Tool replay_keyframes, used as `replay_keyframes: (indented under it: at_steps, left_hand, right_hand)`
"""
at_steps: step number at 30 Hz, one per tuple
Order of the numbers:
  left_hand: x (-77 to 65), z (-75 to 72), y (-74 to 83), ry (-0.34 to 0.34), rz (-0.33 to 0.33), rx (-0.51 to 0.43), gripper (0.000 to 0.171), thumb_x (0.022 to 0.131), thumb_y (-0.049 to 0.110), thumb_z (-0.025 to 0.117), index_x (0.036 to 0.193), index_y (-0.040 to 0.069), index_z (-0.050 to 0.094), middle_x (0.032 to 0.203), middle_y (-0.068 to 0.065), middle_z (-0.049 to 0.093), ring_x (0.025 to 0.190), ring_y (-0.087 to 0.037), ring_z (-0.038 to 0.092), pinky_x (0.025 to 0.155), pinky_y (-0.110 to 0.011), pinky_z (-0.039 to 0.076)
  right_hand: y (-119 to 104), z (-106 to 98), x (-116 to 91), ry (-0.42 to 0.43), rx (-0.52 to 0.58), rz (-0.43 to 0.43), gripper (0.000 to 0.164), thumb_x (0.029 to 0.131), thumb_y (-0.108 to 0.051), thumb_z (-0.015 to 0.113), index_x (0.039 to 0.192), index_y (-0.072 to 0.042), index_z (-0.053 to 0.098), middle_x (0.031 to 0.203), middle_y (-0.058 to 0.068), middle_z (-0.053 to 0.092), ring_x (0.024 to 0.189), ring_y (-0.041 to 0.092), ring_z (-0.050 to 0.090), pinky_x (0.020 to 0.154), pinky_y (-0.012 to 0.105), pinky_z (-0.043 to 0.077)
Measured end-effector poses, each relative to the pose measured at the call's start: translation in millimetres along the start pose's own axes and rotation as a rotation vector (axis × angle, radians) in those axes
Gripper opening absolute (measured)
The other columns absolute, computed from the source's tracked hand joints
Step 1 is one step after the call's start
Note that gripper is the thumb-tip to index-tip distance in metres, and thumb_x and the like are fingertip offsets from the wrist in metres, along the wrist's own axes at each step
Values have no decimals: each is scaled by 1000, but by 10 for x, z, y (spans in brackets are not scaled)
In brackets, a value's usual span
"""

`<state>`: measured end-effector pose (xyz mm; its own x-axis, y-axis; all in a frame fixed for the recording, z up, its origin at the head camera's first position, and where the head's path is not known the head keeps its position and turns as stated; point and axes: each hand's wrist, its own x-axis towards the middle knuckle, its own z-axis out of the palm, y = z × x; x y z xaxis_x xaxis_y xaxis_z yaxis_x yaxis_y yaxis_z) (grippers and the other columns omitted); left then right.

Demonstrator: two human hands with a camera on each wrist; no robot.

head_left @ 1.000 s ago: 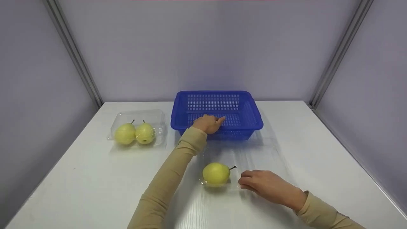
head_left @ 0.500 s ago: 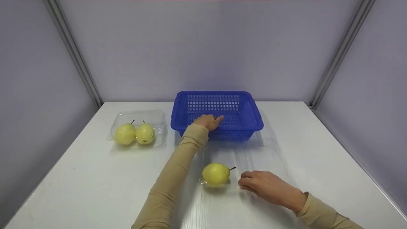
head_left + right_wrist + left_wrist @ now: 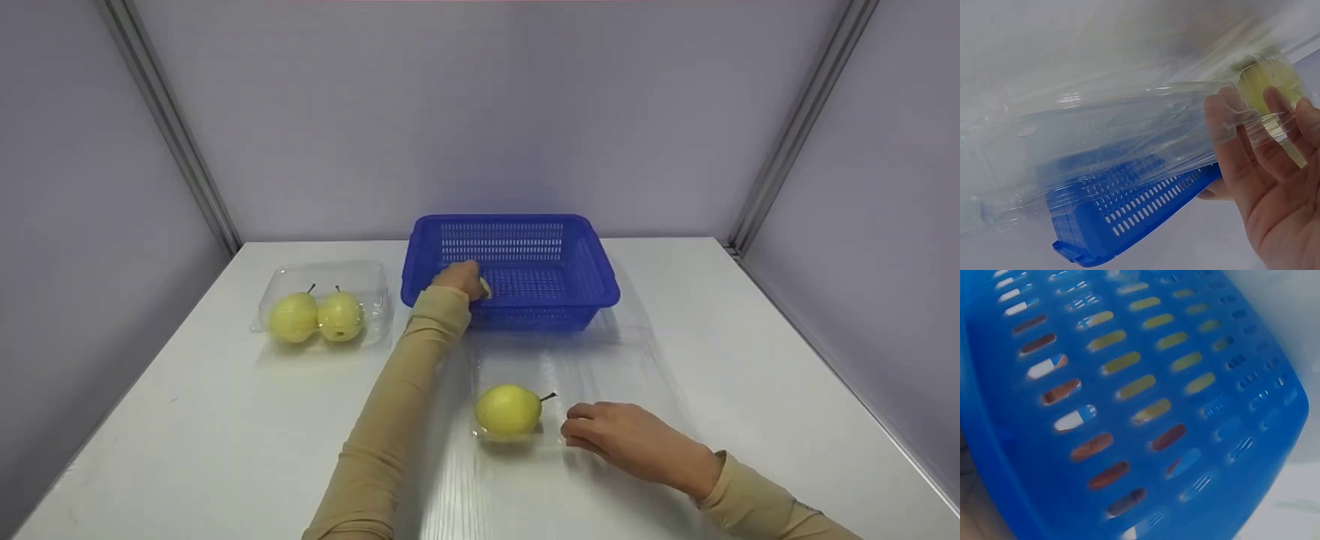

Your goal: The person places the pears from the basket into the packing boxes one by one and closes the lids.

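Observation:
My left hand [image 3: 459, 277] reaches over the near rim into the left part of a blue slotted basket [image 3: 592, 294]. It grips a yellow-green pear [image 3: 486, 288], mostly hidden by the hand. Through the slots in the left wrist view, yellow-green skin of the pear [image 3: 1137, 386] shows beside the fingers [image 3: 1092, 446]. Nearer to me lies an open clear plastic clamshell box [image 3: 615, 367] with one pear [image 3: 508, 410] in its left front part, stem pointing right. My right hand [image 3: 637, 442] holds this box's front edge, right of the pear, fingers bent around the plastic.
A second clear clamshell box [image 3: 330, 276] with two pears [image 3: 294, 317] stands on the left of the white table [image 3: 187, 450]. Pale panels [image 3: 480, 112] with metal corner posts enclose the table at the back and sides.
My left hand has moved left and farther into the basket, and a pear now shows at its fingers. The right hand, box and other pears stay put.

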<state>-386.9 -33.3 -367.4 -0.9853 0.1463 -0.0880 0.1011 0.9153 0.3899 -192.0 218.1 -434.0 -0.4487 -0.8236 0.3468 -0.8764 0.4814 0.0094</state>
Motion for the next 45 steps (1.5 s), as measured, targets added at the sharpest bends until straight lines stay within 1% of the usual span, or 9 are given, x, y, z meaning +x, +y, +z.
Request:
replay_keyframes:
  at_steps: [7, 14, 21, 27, 32, 35, 40, 42, 45]
  left_hand:
    - [82, 22, -21, -82, -37, -169, 39, 86, 7, 56, 125, 15, 55, 124, -9, 54, 107, -24, 51, 94, -42, 37]
    - [96, 7, -55, -96, -40, -136, 34, 85, 10, 56, 119, 13, 61, 120, -9, 56, 102, -24, 52, 93, -42, 38]
    - [78, -10, -136, -83, -53, -178, 46, 75, 5, 64, 120, 8, 59, 118, -12, 57, 95, -24, 50, 92, -40, 39]
    - [101, -9, -144, -91, -73, -172, 47, 77, 5, 63, 124, 8, 56, 123, -12, 54, 104, -24, 50, 95, -39, 37]
    - [17, 10, -128, 13, -69, -281, 45, 74, 2, 62, 118, 6, 59, 121, -12, 56, 109, -26, 50, 95, -37, 38]
    - [-21, 10, -130, 43, -79, -318, 46, 72, 3, 63, 118, 6, 59, 122, -12, 55, 112, -25, 49, 96, -36, 37]
    - [48, 9, -131, -26, -104, -245, 50, 73, 3, 64, 123, 7, 56, 125, -12, 53, 112, -24, 48, 96, -36, 36]
    - [70, 11, -129, -35, -110, -226, 51, 75, 5, 65, 125, 9, 55, 126, -12, 52, 113, -25, 48, 96, -38, 36]
    - [104, 13, -133, -13, -77, -174, 56, 76, 12, 69, 128, 14, 51, 124, -13, 53, 109, -28, 49, 93, -42, 38]
  right_hand:
    - [2, -16, -8, 1, -2, 1, 6, 91, -24, 54, 92, -21, 59, 94, -9, 57, 76, 7, 56, 63, 26, 47]
    - [-3, -12, 8, 3, -1, -4, 6, 91, -24, 55, 92, -20, 60, 93, -8, 57, 76, 7, 56, 63, 25, 47]
    - [-10, -13, 21, 5, 4, -13, 6, 91, -23, 54, 92, -20, 59, 92, -8, 56, 75, 6, 55, 63, 25, 47]
    - [-14, -24, 13, 6, 21, -6, 8, 92, -23, 52, 91, -20, 59, 91, -9, 55, 73, 5, 53, 62, 24, 46]
    - [-7, -26, 11, -1, 25, 6, 6, 92, -23, 53, 91, -21, 59, 92, -9, 56, 74, 5, 54, 62, 24, 46]
    - [-5, -24, 12, -3, 23, 8, 6, 92, -23, 53, 91, -21, 58, 92, -9, 55, 75, 5, 54, 62, 24, 46]
    - [-3, -19, 8, 7, 23, -3, 5, 91, -22, 54, 91, -21, 58, 92, -9, 55, 74, 6, 54, 62, 24, 46]
    - [-3, -17, 8, 10, 21, -7, 5, 91, -22, 54, 92, -20, 59, 92, -9, 55, 75, 6, 54, 62, 25, 47]
    - [-1, -21, 6, 13, 20, -10, 5, 91, -22, 55, 92, -20, 59, 93, -8, 56, 75, 6, 55, 63, 25, 47]
